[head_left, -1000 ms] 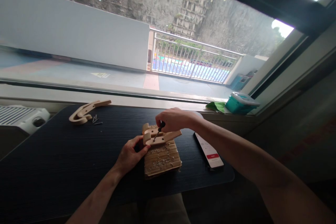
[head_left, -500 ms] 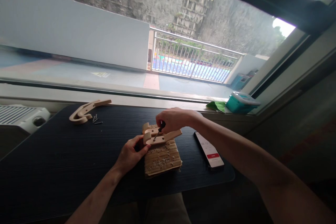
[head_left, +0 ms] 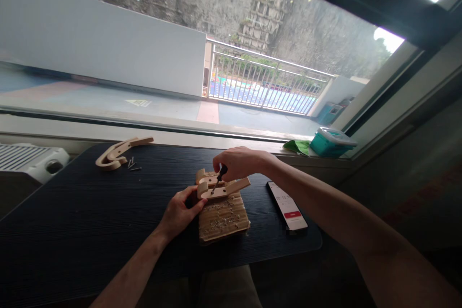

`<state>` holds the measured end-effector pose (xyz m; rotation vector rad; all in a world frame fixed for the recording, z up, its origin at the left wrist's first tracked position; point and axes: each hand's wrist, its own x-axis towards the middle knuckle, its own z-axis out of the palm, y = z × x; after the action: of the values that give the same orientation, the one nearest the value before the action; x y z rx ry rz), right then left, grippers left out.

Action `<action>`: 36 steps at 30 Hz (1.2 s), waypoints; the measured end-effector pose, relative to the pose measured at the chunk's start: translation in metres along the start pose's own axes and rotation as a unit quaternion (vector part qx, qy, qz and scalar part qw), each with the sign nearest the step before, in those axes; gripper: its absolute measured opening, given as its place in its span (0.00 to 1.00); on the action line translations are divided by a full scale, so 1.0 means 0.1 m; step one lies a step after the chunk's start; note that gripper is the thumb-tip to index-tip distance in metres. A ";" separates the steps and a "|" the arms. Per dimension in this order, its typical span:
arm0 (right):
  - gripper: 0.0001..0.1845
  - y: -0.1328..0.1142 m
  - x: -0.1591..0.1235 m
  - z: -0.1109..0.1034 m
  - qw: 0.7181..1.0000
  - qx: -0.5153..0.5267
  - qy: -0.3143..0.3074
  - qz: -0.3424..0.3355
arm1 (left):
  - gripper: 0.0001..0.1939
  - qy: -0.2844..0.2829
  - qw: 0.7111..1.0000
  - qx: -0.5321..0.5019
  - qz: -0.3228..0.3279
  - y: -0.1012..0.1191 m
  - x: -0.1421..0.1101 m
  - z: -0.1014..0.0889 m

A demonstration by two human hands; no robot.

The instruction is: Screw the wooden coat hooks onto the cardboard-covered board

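A curved wooden hook piece (head_left: 231,186) lies on a pitted wooden block (head_left: 222,217) on the dark table (head_left: 90,221). My right hand (head_left: 240,162) is closed round the black handle of a small screwdriver (head_left: 218,180), whose tip stands in the hook piece. My left hand (head_left: 177,214) grips the left end of the hook piece and the block's edge, thumb on top.
A second wooden hook (head_left: 117,152) and a few loose screws (head_left: 133,164) lie at the table's far left. A phone (head_left: 288,205) with a lit screen rests right of the block. A teal box (head_left: 332,142) and green cloth (head_left: 299,145) sit on the windowsill; a white appliance (head_left: 31,161) stands at left.
My right hand has shifted very slightly on the screwdriver; the hook piece, block and left hand stay where they were.
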<state>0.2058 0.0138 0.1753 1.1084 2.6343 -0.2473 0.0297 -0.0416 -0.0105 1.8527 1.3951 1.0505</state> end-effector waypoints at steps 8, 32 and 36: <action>0.13 -0.02 0.01 0.02 1.000 0.017 0.012 0.014 | 0.17 0.011 1.000 -0.002 -0.001 0.02 0.00 0.00; 0.16 0.00 -0.01 -0.04 0.999 0.025 -0.025 -0.010 | 0.17 -0.001 1.000 -0.001 -0.002 -0.01 0.00 0.01; 0.12 0.01 0.00 -0.02 0.999 0.041 -0.009 -0.020 | 0.17 0.001 1.000 -0.007 -0.005 -0.01 0.00 0.01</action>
<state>0.2061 0.0146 0.1772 1.0756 2.6532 -0.3762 0.0298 -0.0410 -0.0115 1.8334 1.3945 1.0553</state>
